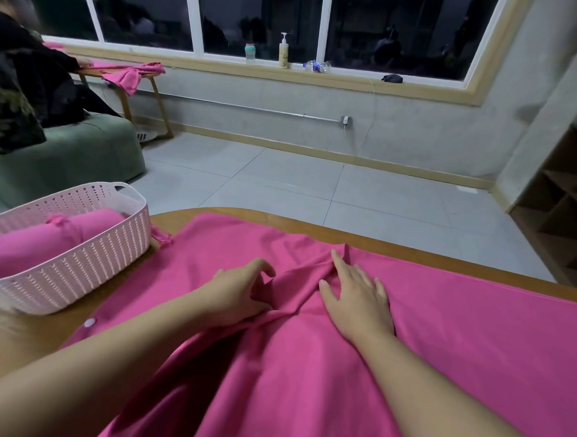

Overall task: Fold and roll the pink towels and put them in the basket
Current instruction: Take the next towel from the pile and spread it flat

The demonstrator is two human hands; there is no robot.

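Pink towel spread over the counter — right hand flat, fingers straight, smoothing; left hand pinching a crease, likely to flatten before folding. Basket at left — one roll inside.

My towel is plain hot pink with a white button; the basket is pale pink lattice, the table brown wood.
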